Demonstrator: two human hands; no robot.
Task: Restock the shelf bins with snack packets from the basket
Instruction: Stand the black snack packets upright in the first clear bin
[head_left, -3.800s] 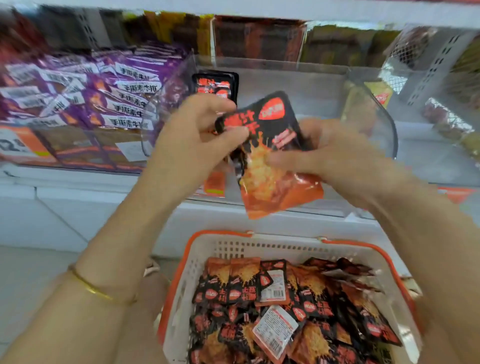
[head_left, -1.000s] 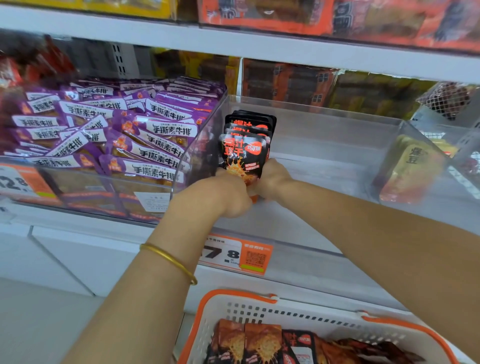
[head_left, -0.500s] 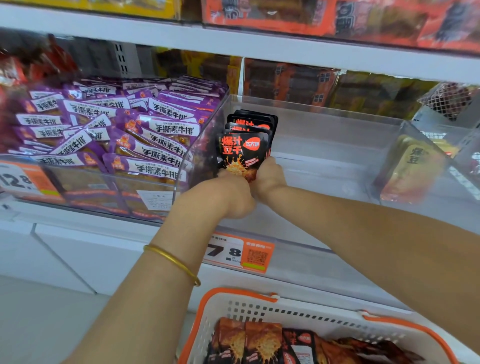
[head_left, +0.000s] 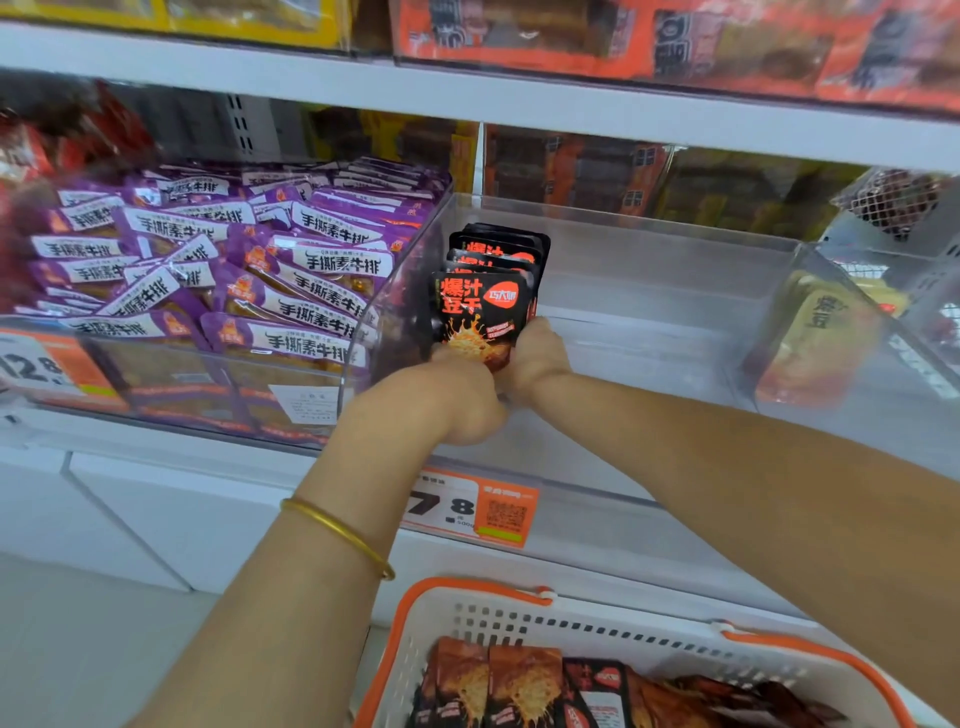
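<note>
A: Moved since the earlier look: packet (head_left: 478, 306), then held over the basket (head_left: 467, 590), is now inside the bin (head_left: 649, 249). Both hands went up with it. In the last half second it has barely shifted and stands a touch squarer.

B: Packet, position?

A: Upright, face out, at the bin's left end. It fronts a short row (head_left: 498, 244) of the same black-and-orange item and touches the one behind. The row sits against the left wall, with the purple packs (head_left: 234, 270) just beyond it.

B: Hands?

A: Left hand (head_left: 447, 400), bangle (head_left: 337, 535) on the wrist: fingers curled, grasping the packet's lower left corner. Right hand (head_left: 537, 358): grasping the lower right edge. Neither has let go yet.

B: Bin, condition?

A: Bare floor to the right of the row. The price tag (head_left: 472, 506) is on the rail below.

B: Basket?

A: Low in view, beneath the shelf. Stock (head_left: 524, 686) of the same item lies flat inside. Only its far end shows.

B: Meaning for the task?

A: One more unit is as good as shelved. My judgement is that this step only lacks a release that doesn't tip the row forward. Overall the task is early: a small row, much room and plenty of stock left. The next call is likely back down to the basket.
</note>
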